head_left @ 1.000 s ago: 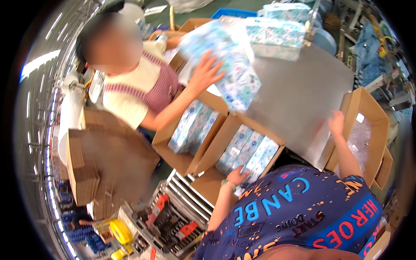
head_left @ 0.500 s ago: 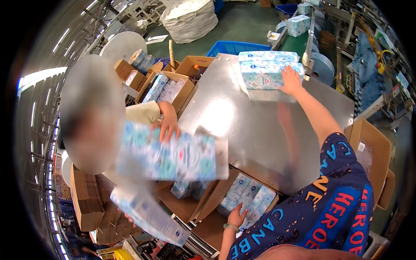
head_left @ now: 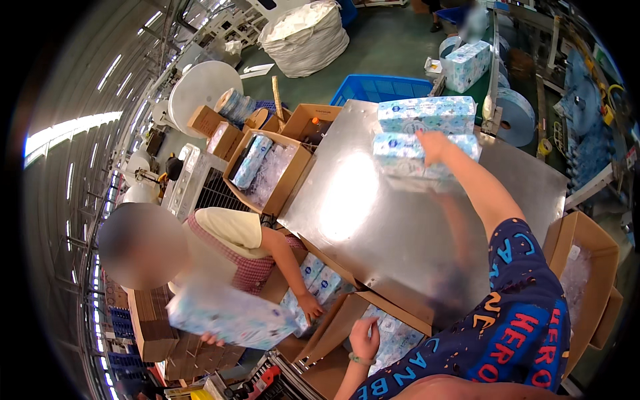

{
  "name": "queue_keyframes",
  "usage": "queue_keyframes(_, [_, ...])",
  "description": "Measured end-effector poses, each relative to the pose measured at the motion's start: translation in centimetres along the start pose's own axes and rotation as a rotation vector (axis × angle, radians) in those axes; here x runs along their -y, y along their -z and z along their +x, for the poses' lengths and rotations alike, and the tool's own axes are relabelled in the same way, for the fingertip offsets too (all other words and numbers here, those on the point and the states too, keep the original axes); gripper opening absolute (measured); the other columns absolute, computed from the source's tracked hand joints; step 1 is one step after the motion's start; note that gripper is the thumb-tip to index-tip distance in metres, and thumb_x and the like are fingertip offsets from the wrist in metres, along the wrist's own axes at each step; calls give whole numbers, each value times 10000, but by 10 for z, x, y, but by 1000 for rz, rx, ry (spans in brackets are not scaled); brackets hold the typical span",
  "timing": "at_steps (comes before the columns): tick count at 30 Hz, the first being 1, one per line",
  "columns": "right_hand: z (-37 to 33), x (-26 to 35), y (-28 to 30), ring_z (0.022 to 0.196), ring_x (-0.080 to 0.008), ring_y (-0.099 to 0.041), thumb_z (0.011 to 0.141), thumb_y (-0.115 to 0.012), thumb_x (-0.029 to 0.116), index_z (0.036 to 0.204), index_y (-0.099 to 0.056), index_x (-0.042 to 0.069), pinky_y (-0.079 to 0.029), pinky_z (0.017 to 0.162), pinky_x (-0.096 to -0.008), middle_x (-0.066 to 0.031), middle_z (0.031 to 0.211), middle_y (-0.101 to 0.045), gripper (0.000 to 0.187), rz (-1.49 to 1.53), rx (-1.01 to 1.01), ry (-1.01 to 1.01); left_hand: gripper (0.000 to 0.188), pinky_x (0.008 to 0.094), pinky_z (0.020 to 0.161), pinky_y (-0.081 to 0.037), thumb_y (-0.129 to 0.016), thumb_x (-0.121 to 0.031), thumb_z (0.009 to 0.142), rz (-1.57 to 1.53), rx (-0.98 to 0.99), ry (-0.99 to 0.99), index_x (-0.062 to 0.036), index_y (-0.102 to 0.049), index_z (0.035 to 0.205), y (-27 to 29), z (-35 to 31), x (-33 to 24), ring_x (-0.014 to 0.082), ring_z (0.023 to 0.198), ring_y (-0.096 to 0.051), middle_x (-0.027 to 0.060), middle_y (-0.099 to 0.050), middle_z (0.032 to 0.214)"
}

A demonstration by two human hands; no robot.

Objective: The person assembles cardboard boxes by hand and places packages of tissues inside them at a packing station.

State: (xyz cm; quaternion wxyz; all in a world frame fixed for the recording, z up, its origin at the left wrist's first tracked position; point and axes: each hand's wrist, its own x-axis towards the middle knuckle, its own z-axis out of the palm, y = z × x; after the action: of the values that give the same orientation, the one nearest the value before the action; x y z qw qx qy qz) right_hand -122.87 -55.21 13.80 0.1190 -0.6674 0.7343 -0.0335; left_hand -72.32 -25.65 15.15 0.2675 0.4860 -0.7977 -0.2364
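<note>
My right hand (head_left: 437, 147) reaches across the metal table (head_left: 347, 247), its fingers hooked over the far upper edge of the nearer light-blue floral tissue pack (head_left: 393, 151). A second tissue pack (head_left: 427, 115) lies just behind it, with a narrow gap between them. My left hand (head_left: 365, 338), a bracelet at the wrist, hovers by the edge of an open carton (head_left: 400, 307) at the table's near side. Its fingers are loosely bent and nothing shows in them. Inside that carton lie floral tissue packs (head_left: 393, 340).
At left, a co-worker holds a blurred tissue bundle (head_left: 230, 317) and reaches with the other hand (head_left: 310, 307) into a neighbouring carton. A blue crate (head_left: 383, 87) stands behind the table. Another pack (head_left: 467, 65) sits on the conveyor. An open carton (head_left: 587, 267) stands at right.
My right hand has shifted from the near pack's front to its upper edge, and the packs have parted. My left hand has lifted off the cartoned packs. The co-worker's large bundle has left the table corner.
</note>
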Motion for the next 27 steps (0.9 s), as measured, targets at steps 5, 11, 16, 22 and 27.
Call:
queue_keyframes(5, [-95,77,-39,993,-410,-651,587,-887,370,1269,-521,69,-520,846,-490,-207,1010,-673,831,47,111,501,513,522,1059,-392,-761,-130,780,281,54,-291,-69,-602,1263,-34,107,-39,422,1255,-499,208,-517,1388])
queue_keyframes(11, [-95,29,12,1448,-386,-342,723,-812,460,1522,-362,43,-230,1211,-501,-271,1531,-386,1008,292,129,256,1016,569,1112,-291,-877,-379,654,466,301,-95,-39,-384,1475,-90,142,-70,388,1254,-462,198,-496,1331])
queue_keyframes(16, [-36,-74,51,1419,-385,-354,596,-895,485,1576,-201,44,-281,1161,-562,-257,1476,-417,1279,13,-220,-372,944,484,1033,-367,-893,-387,614,365,300,-264,-50,-466,1387,-83,146,-55,364,1143,-517,164,-555,1202])
queue_keyframes(22, [-44,-64,12,1156,-431,-572,604,-873,418,1608,-168,218,-447,1010,-490,-273,1256,-571,1243,188,-65,-246,740,473,994,-418,-776,-150,656,320,417,-422,-98,-526,1351,-79,136,-53,365,1149,-531,168,-560,1215])
queue_keyframes(27, [-139,-18,-19,1083,-445,-590,623,-828,361,1597,-215,193,-493,920,-467,-298,1130,-590,1163,293,-129,-137,610,444,966,-430,-640,-43,726,362,418,-515,-100,-544,1325,-61,112,-68,344,1134,-542,156,-568,1206])
